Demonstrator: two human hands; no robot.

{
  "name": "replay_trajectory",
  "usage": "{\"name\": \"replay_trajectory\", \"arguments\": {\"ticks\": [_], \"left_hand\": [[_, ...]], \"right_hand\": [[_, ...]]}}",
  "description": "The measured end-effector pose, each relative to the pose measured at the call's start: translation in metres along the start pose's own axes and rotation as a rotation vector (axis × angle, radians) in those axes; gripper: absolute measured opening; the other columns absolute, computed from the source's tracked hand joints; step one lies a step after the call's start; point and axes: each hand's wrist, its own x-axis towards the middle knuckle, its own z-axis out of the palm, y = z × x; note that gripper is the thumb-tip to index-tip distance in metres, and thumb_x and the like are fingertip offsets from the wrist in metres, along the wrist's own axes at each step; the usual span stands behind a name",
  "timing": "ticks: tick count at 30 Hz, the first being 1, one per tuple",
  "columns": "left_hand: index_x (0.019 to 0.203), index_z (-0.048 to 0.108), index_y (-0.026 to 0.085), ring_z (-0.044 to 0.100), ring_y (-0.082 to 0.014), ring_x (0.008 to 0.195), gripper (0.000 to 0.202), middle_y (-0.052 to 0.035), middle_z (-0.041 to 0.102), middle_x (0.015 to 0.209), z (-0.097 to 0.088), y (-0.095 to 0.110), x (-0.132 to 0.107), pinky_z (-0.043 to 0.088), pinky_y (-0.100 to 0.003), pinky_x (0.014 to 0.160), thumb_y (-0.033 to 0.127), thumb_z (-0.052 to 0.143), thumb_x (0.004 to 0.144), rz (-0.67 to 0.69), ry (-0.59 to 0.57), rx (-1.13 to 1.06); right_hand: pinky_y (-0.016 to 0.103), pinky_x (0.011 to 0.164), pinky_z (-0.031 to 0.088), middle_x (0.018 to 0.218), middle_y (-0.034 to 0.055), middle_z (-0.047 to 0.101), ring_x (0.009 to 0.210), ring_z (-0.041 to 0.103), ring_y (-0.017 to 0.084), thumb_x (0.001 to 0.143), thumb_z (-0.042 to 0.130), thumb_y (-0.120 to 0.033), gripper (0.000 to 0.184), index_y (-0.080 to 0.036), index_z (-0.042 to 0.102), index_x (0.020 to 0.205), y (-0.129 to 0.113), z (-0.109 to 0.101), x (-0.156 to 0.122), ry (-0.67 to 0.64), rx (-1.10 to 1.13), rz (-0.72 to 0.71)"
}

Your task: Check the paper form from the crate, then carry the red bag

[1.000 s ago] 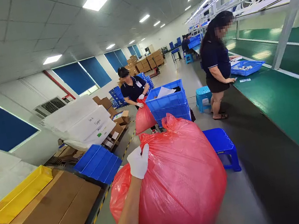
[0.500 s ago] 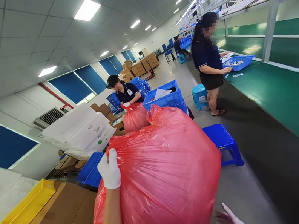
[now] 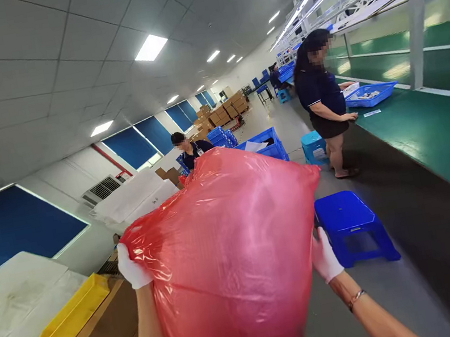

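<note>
A large, bulging red plastic bag [image 3: 232,265] fills the middle of the view; its contents cannot be made out through the film. At its upper left, my left hand [image 3: 133,267], in a white glove, is closed on the bunched plastic. My right hand [image 3: 326,258], also gloved, holds the bag's right side, with part of its fingers hidden along the bag's edge. A bracelet [image 3: 356,299] circles my right wrist.
A blue stool [image 3: 347,211] stands just right of the bag. To the left are a yellow tray [image 3: 70,315], cardboard [image 3: 99,333] and white wrapped sheets [image 3: 18,301]. One person [image 3: 319,89] stands at the green bench [image 3: 439,132]; another [image 3: 191,150] is behind the bag.
My right hand has come up from below onto the bag's right side. The bag has turned and shifted left with my left hand, and the view has swung slightly left.
</note>
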Motion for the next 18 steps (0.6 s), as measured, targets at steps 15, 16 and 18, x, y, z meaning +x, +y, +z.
{"name": "replay_trajectory", "arguments": {"ticks": [15,16,18], "left_hand": [[0.103,0.065,0.021,0.062,-0.0209,0.126,0.030,0.0035,0.075,0.109,-0.055,0.013,-0.011,0.050,-0.032,0.112,0.046,0.056,0.089,-0.015,0.069,-0.398],[0.106,0.065,0.022,0.062,-0.0211,0.127,0.032,0.0047,0.074,0.111,-0.051,0.024,-0.015,0.051,-0.033,0.112,0.047,0.052,0.091,0.012,0.064,-0.372],[0.113,0.063,0.024,0.063,-0.0228,0.125,0.036,0.0056,0.073,0.115,-0.032,0.046,-0.017,0.055,-0.038,0.108,0.051,0.048,0.094,0.070,0.042,-0.225]], "right_hand": [[0.041,0.117,0.047,0.144,0.0006,0.063,0.141,0.051,0.021,0.099,0.050,-0.069,0.052,-0.031,0.068,0.130,-0.033,0.078,0.029,-0.133,0.048,0.106],[0.039,0.116,0.048,0.142,0.0003,0.064,0.140,0.052,0.020,0.099,0.050,-0.070,0.052,-0.031,0.069,0.129,-0.034,0.081,0.029,-0.135,0.063,0.116],[0.040,0.111,0.052,0.135,0.0025,0.068,0.133,0.058,0.022,0.097,0.050,-0.074,0.058,-0.029,0.069,0.127,-0.033,0.090,0.023,-0.135,0.098,0.134]]}}
